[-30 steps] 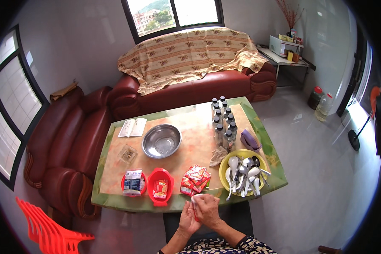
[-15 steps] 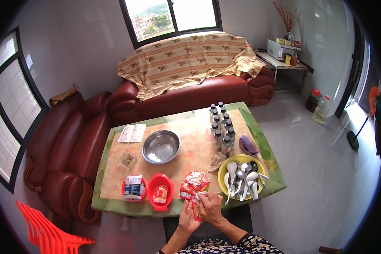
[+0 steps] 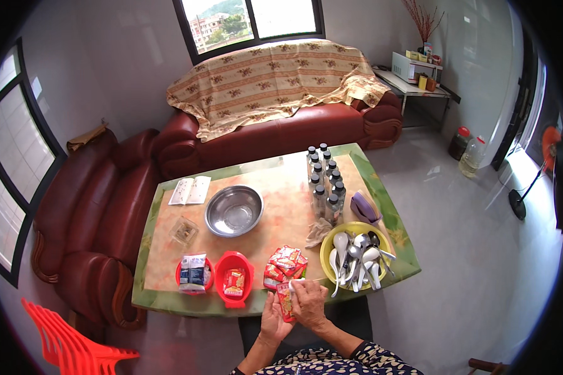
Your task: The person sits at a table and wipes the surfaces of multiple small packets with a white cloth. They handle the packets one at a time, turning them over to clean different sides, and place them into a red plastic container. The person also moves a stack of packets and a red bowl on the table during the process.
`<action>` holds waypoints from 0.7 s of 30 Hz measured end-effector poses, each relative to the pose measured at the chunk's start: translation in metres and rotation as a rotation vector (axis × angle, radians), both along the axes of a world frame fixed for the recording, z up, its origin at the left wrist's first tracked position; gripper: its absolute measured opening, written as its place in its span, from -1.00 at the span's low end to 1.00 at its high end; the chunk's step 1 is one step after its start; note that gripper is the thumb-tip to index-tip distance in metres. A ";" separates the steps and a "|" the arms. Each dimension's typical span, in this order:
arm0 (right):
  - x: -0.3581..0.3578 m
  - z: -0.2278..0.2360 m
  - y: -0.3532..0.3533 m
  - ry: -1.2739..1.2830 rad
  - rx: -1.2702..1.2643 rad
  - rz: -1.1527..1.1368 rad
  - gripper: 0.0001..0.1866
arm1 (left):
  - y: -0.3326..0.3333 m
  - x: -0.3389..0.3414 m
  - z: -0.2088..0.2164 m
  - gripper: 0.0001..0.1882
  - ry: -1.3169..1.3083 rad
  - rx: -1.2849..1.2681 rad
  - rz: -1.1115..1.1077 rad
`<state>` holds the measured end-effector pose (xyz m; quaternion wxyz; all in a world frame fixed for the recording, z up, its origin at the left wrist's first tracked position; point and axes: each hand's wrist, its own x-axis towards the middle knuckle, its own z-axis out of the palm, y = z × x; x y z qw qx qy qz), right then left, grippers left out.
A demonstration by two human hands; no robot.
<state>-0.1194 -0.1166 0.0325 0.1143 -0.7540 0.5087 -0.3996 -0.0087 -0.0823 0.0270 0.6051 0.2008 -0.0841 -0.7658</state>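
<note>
At the table's near edge my left hand (image 3: 273, 322) grips a small red snack packet (image 3: 284, 302) from its left side. My right hand (image 3: 311, 304) is closed on a white cloth or tissue (image 3: 297, 283), bunched at the packet's upper right. Just beyond my hands lies a pile of similar red packets (image 3: 285, 261). Left of the pile, a red plastic basket (image 3: 248, 273) has one more red packet (image 3: 234, 282) lying in it. The fingertips of my right hand are partly hidden.
A yellow basin (image 3: 326, 251) full of spoons and ladles stands to the right, with several dark-capped bottles (image 3: 319, 199) behind it. A steel bowl (image 3: 234, 211), a glass ashtray (image 3: 184, 231) and a red container with a blue-white bag (image 3: 192, 275) sit further left.
My right hand has shifted slightly, uncovering more of the red packet's face. The packet stays in my left hand. The whole view has moved a little.
</note>
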 end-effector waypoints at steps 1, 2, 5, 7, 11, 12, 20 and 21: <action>0.004 0.001 0.001 -0.021 0.000 0.025 -0.65 | -0.001 0.000 -0.005 -0.35 -0.016 0.020 0.000; 0.006 0.001 0.002 -0.024 -0.028 0.081 -0.66 | -0.002 0.000 -0.012 -0.36 -0.032 0.038 -0.003; 0.010 -0.001 0.002 -0.029 -0.078 0.181 -0.66 | -0.003 -0.003 -0.004 -0.39 -0.032 0.049 0.022; 0.010 -0.001 -0.005 0.005 -0.068 0.065 -0.66 | -0.001 0.002 -0.003 -0.41 0.028 0.045 0.047; 0.001 0.000 -0.006 0.052 -0.042 -0.026 -0.58 | -0.002 0.004 -0.003 -0.40 0.010 -0.009 0.074; -0.002 0.004 -0.001 0.049 -0.031 -0.009 -0.57 | -0.005 0.002 -0.003 -0.39 -0.005 0.022 0.110; -0.011 0.016 0.017 -0.015 -0.040 0.174 -0.62 | 0.000 0.009 0.017 -0.38 0.057 0.008 0.083; -0.012 0.015 0.010 -0.022 -0.044 0.129 -0.63 | 0.003 0.008 0.013 -0.35 0.044 0.024 0.075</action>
